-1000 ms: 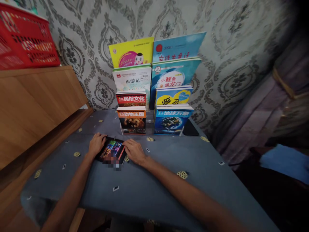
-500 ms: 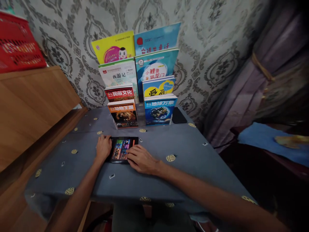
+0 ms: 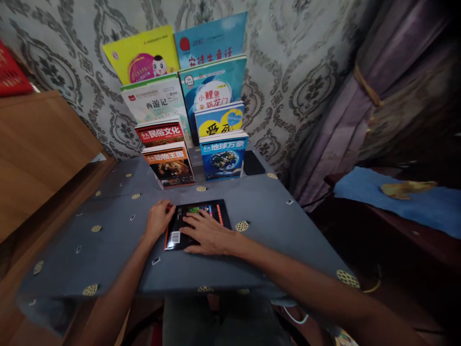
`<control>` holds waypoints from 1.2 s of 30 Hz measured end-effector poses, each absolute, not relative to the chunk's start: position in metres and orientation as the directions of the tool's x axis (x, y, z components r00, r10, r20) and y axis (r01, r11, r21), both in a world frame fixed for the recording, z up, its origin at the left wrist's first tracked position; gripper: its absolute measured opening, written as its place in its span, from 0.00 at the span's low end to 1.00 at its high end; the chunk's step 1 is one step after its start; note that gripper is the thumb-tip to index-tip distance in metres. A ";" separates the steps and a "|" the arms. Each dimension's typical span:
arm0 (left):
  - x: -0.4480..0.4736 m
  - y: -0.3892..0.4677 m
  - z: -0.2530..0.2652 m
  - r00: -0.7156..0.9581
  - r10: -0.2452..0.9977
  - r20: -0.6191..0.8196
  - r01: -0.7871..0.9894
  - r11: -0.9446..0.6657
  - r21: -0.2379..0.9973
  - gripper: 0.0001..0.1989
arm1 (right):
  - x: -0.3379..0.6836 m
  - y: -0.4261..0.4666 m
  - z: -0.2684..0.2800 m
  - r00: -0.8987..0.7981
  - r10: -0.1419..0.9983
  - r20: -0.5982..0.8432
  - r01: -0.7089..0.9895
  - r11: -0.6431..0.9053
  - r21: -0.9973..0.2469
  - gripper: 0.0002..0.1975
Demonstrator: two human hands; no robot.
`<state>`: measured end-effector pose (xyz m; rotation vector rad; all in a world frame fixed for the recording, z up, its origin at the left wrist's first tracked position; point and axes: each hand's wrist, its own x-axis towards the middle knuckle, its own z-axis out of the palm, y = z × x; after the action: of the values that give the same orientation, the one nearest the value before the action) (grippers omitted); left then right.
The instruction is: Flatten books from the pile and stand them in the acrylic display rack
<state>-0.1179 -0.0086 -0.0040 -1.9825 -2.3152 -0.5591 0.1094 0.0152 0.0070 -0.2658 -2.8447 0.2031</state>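
Note:
A thin black book point(image 3: 183, 218) lies face down on the cloth-covered table, its back cover showing a barcode, small colourful pictures and red lettering near the right edge. At its upper left edge, my left hand point(image 3: 158, 221) has its fingers bent and closed on the border; the fingertips are partly hidden. My right hand point(image 3: 211, 234) rests flat across the middle of the cover, fingers spread, hiding part of the pictures. Behind the book, children's books stand in a tiered clear rack, with an orange lion book point(image 3: 169, 166) and a blue earth book point(image 3: 223, 157) in front.
A dark phone point(image 3: 254, 163) lies right of the rack. The blue-grey tablecloth point(image 3: 118, 259) has a pineapple print. A wooden cabinet point(image 3: 43, 149) stands left, holding a red basket point(image 3: 12, 72). To the right are a purple curtain point(image 3: 324, 139) and a blue cloth point(image 3: 360, 187).
My view has shifted right and the rack appears farther left. More of the book's cover now shows, including the barcode, and my right hand lies farther over it.

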 end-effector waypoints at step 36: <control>-0.102 -0.019 -0.011 0.048 0.926 0.375 0.921 -0.186 0.341 0.12 | 0.136 0.035 0.017 -0.876 0.451 0.169 0.360 0.846 -0.392 0.05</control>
<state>-0.1018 -0.0188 -0.0107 -2.2800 -2.0094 -0.8280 0.1359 0.0347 0.0168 -0.6198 -2.7689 0.5149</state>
